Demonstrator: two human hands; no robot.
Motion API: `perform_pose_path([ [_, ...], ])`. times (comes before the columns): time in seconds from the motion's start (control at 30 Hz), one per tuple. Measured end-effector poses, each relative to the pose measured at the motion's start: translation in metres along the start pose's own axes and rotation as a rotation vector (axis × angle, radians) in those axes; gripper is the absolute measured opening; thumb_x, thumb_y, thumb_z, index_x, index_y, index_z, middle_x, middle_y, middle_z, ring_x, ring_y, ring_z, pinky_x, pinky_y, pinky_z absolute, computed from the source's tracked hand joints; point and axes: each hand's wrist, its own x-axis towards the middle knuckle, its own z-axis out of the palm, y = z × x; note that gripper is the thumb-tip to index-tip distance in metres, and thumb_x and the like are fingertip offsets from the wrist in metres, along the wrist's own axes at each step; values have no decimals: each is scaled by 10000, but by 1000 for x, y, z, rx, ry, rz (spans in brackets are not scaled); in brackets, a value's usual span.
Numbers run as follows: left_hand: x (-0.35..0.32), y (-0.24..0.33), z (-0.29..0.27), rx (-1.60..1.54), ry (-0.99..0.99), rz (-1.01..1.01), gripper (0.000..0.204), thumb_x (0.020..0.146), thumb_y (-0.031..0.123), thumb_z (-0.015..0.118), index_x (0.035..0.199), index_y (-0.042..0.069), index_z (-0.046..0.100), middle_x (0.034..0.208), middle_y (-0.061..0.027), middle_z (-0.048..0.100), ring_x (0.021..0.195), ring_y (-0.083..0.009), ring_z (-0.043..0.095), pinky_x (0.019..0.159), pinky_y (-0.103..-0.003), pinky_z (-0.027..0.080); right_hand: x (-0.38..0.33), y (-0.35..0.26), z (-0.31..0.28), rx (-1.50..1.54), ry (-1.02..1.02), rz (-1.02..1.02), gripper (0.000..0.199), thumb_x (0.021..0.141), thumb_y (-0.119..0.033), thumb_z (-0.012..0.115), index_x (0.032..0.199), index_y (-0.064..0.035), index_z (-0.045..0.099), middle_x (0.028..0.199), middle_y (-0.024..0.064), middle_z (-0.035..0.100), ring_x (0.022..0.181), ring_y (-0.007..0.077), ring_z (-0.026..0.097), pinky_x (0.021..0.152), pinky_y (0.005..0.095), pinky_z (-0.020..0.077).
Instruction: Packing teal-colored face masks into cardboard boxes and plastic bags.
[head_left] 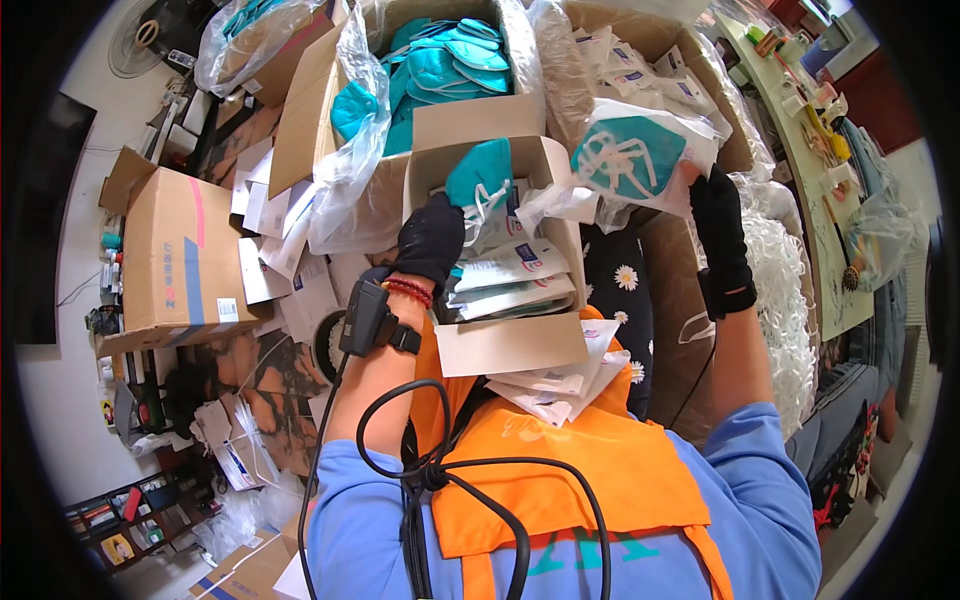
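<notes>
Both my hands wear black gloves. My left hand [432, 238] is closed on a teal face mask [478, 170] with white ear loops, over the left side of a small cardboard box [512, 350]. Inside that box stand several white pouches [512, 268]. To the right, my right hand [718, 225] grips the edge of a white-and-clear pouch [702, 140]. Another teal mask with white loops [625, 155] shows in or against this pouch; I cannot tell which. More flat pouches [565, 385] lie on my orange apron, against the box's near side.
A lined carton of teal masks [450, 65] stands behind, with a carton of white pouches [640, 70] to its right. White straps [775, 300] heap at the right. A brown carton [200, 250] is at left. Black cables [500, 480] loop across my front.
</notes>
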Motion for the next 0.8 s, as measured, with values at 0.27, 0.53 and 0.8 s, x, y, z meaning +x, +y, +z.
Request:
perform_pose_path([
  [0.27,5,54,-33,-565,332,226,478,822,157,724,1254,42,556,954,-113,702,747,-202,681,674,-358,547,-8,-29,26,9,-215,34,305,960,-280,608,1147,-42,640,705,-43,526,616,52,450,568,231,403],
  [0.53,11,35,-18,-1236,-88,-175,169,872,171,689,951,22,676,785,-69,705,605,-143,648,568,-287,516,1,-25,28,-39,-122,-23,307,955,-277,617,1153,-44,647,677,-35,541,589,61,494,538,256,432],
  [0.8,11,15,-25,-428,210,-156,472,780,194,763,1177,17,582,1080,-191,669,962,-315,677,804,-414,530,70,18,-40,215,298,163,436,897,-469,659,992,-44,683,707,-22,578,607,80,527,546,227,399],
])
